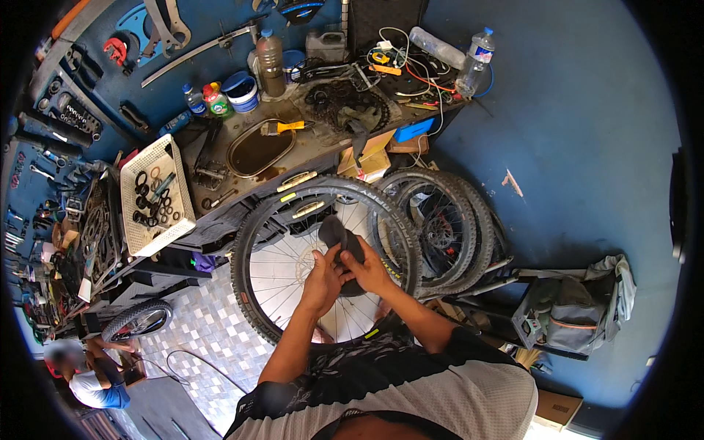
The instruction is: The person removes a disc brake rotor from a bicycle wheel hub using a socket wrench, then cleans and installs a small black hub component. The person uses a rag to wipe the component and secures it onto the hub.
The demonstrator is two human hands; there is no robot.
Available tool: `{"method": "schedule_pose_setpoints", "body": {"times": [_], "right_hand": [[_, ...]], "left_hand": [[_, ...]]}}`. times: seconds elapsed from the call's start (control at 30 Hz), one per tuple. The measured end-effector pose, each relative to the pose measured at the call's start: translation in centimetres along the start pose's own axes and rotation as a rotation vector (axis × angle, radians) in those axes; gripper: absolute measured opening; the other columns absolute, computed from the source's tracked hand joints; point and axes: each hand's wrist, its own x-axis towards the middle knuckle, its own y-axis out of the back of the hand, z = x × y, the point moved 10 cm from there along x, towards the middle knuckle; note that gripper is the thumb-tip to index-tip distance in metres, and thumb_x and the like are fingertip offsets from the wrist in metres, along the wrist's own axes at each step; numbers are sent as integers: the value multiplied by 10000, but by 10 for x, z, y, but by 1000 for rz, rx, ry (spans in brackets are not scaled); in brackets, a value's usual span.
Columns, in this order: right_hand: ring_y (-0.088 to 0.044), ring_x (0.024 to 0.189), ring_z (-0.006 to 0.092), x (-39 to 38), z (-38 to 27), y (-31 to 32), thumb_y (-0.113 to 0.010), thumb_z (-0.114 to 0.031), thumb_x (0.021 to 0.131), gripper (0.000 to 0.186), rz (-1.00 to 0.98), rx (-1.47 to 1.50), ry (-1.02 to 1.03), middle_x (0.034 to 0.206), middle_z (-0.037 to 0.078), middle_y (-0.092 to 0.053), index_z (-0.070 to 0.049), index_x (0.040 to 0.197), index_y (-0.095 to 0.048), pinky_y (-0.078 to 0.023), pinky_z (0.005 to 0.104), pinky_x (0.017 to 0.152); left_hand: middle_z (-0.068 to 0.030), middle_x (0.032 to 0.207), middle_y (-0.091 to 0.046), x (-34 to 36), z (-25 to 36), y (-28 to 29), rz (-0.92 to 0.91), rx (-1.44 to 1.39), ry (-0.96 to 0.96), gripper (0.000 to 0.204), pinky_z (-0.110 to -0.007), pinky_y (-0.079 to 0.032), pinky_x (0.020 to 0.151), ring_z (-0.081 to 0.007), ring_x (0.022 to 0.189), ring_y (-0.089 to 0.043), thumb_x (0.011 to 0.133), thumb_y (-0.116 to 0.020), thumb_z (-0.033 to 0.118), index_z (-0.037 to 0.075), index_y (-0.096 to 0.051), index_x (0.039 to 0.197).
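Note:
Both my hands are closed on a dark, folded, rubber-like bundle (333,230) held up in front of my chest. It looks like a rolled inner tube, but my fingers hide part of it. My left hand (320,284) grips its lower left side, fingers bent inward. On the other side my right hand (371,273) wraps round it, with the thumb over the front. Behind and below the hands stands a bicycle wheel with a knobby black tyre (240,271), its thin spokes and hub showing against the pale floor.
Ahead is a workbench with an oval tray (235,155) of dark liquid, a yellow-handled brush (282,127), a chain and bottles. A white basket (189,205) holds black rings. More wheels (469,220) lean at right, near a grey bag (576,315). Another person (95,381) sits far left.

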Motion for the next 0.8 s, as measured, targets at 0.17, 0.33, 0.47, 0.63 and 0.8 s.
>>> {"method": "schedule_pose_setpoints", "body": {"times": [0.17,0.33,0.47,0.63,0.8], "right_hand": [[-630,1196,369,57,-4,99,-639,-554,977,764,566,-370,15,1267,277,-670,107,1353,-564,-458,409,1035],[-579,1156,278,165,-23,246,-619,-564,995,765,829,66,304,1307,201,-629,84,1393,-541,-422,389,1028],[-607,833,220,266,-7,343,-703,-637,904,879,896,454,8,1050,118,-657,117,1331,-559,-495,370,688],[-590,1217,365,324,-46,367,-580,-727,919,997,818,-361,29,1398,234,-562,82,1483,-434,-487,470,998],[-386,1430,424,325,-45,318,-472,-651,998,794,645,-1372,-161,1623,127,-354,-118,1580,-380,-374,582,1124]], "left_hand": [[-252,1568,-399,9,26,-14,-156,357,9,954,-412,-533,969,-351,1203,-646,982,-304,759,36,-273,1603],[-226,1431,-558,-5,31,67,84,294,21,878,-425,-538,918,-342,1141,-662,1017,-274,727,1,-474,1467],[-205,1364,-614,-40,29,153,317,299,62,845,-426,-531,893,-322,1110,-665,1034,-250,706,0,-529,1406],[-191,1297,-640,-78,39,225,555,256,-16,841,-367,-566,781,-283,1021,-695,1000,-358,738,1,-553,1354],[-189,1273,-635,-76,41,256,613,250,-35,853,-366,-556,753,-288,974,-692,999,-378,736,-12,-532,1380]]}}
